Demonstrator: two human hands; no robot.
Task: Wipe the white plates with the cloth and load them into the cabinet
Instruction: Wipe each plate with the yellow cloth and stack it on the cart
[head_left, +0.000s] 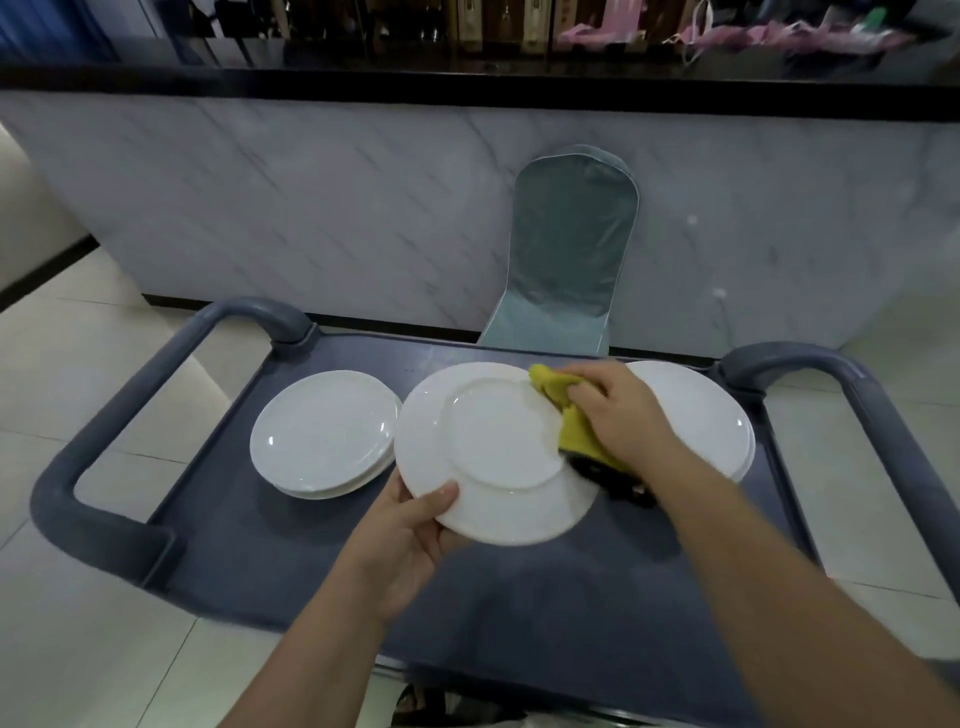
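Observation:
My left hand (410, 540) grips the near rim of a white plate (493, 452), held upside down above the cart with its foot ring facing me. Pressed against the plate's right rim is a yellow cloth (566, 410), bunched in my right hand (618, 415). On the left of the cart lies a short stack of smaller white plates (322, 431). Another stack of white plates (706, 415) sits at the right, partly hidden behind my right hand. No cabinet is in view.
The plates rest on a blue-grey service cart (322, 561) with raised handles at the left (135, 415) and right (852, 395). A chair in a grey-green cover (571, 249) stands behind it against a marble-patterned counter (311, 208). Pale floor tiles surround the cart.

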